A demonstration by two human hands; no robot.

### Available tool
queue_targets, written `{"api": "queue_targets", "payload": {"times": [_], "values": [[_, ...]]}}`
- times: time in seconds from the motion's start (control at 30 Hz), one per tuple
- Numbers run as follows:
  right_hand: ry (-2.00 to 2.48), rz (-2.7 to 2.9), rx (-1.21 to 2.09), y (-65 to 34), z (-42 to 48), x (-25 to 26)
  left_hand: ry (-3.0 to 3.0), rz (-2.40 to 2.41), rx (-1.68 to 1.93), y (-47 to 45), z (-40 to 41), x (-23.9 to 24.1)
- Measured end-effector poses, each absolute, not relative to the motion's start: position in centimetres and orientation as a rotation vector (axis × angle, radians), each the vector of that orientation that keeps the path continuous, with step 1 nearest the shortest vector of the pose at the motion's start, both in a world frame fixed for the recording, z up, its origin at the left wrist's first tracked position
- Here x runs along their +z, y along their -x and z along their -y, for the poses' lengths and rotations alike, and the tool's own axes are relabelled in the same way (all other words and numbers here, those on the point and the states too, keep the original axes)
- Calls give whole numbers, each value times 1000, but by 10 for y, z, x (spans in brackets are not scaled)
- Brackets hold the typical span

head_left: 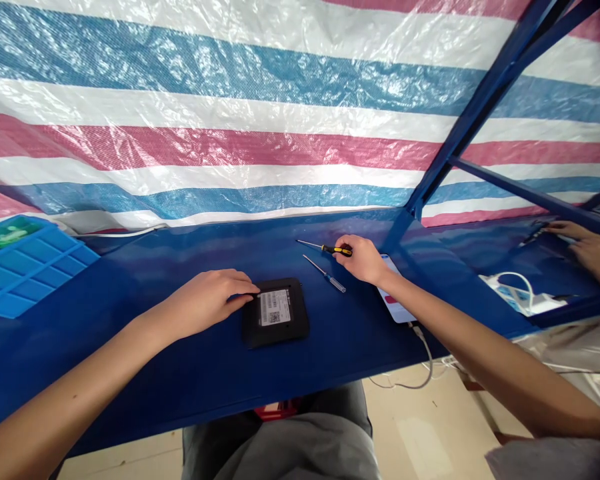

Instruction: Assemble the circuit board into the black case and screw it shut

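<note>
A flat black electronic device with a white barcode label lies on the blue table. At its upper left corner is my left hand, thumb and fingertips close together in a pinch; what is between them, if anything, is too small to make out. Farther back, my right hand has its fingers closed on the black and yellow handle of a screwdriver, whose thin shaft points left, low over the tabletop. A second screwdriver with a clear blue handle lies just in front of it.
Under my right forearm lies a phone with a cable hanging off the table edge. A blue bin stands at the left. Blue frame bars rise at right; beyond them are another person's hands and a white item.
</note>
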State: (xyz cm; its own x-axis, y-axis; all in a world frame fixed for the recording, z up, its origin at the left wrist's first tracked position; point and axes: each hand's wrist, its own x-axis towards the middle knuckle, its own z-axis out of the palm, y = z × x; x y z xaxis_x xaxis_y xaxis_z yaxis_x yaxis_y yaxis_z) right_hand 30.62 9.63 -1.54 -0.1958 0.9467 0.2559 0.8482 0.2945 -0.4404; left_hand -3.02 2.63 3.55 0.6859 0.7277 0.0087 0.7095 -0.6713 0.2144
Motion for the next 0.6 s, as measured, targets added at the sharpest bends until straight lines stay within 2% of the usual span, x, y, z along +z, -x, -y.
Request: {"api": "queue_targets", "payload": {"times": [0.33,0.6], "values": [[1572,2127,274,-306,-97,-15,-2775,-1181,112,21,-31,32],[1505,2033,285,-303,-95,-12,-2605,-1242,247,35,-22,28]]}}
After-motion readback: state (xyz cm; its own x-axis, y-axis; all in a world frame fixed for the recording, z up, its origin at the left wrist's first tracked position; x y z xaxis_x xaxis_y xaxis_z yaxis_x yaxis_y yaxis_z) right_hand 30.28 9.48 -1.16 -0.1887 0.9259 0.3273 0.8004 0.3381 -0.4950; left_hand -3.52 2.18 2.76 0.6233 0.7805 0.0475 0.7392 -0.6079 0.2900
